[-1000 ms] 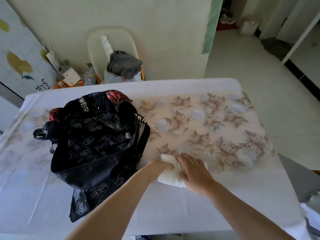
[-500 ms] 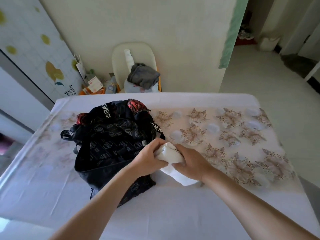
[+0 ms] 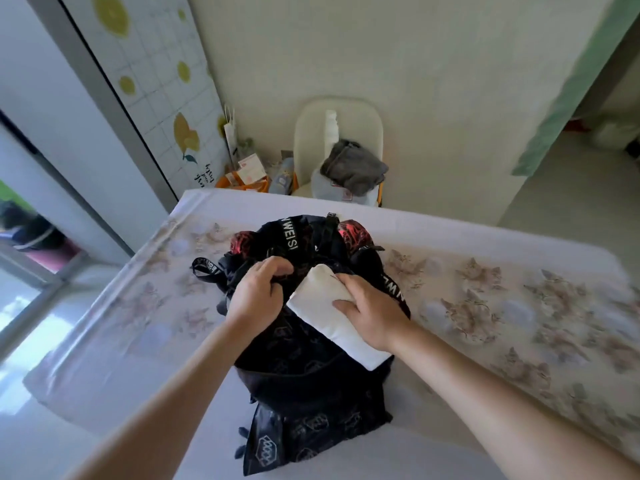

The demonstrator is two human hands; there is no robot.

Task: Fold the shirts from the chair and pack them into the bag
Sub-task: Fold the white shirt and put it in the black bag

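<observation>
So here's my view off the head cam: both hands are over the black bag (image 3: 311, 382), which lies on the counter (image 3: 502, 317) a bit left of the middle, its printed straps flopped toward the far side. My left hand (image 3: 258, 292) has its fingers curled into the dark fabric at the bag's mouth, pinching a bunch of it. My right hand (image 3: 372, 315) holds the folded white shirt (image 3: 325, 317), thumb on top and the other fingers wrapped round its right edge. The shirt is a tight long bundle lying slantwise on top of the bag, with its far end right at the opening, just beside the left hand's knuckles. I can't tell whether any of it is actually inside. Past the far edge of the counter, against the wall, is the pale chair (image 3: 337, 123) with a crumpled grey shirt (image 3: 353, 166) on top of a lighter garment (image 3: 327, 188). Left of the chair there's an orange box (image 3: 242, 183) of clutter on the floor.
</observation>
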